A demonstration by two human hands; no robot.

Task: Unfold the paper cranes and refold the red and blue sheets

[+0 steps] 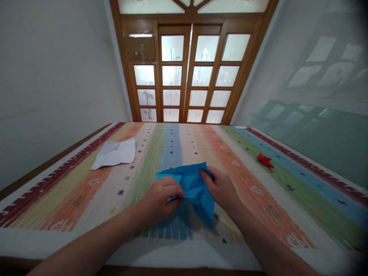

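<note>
Over the near middle of a striped tablecloth (149, 165), a bright blue paper (194, 184), creased and buckled, droops one pointed corner; the left hand (164, 197) pinches its near-left edge, the right hand (222, 188) its right edge.

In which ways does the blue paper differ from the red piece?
The blue paper is held by the left hand and right hand; the red piece lies on the striped tablecloth. The blue paper looks larger and more open, while the red piece looks small and compact. Both have pointed corners.
</note>
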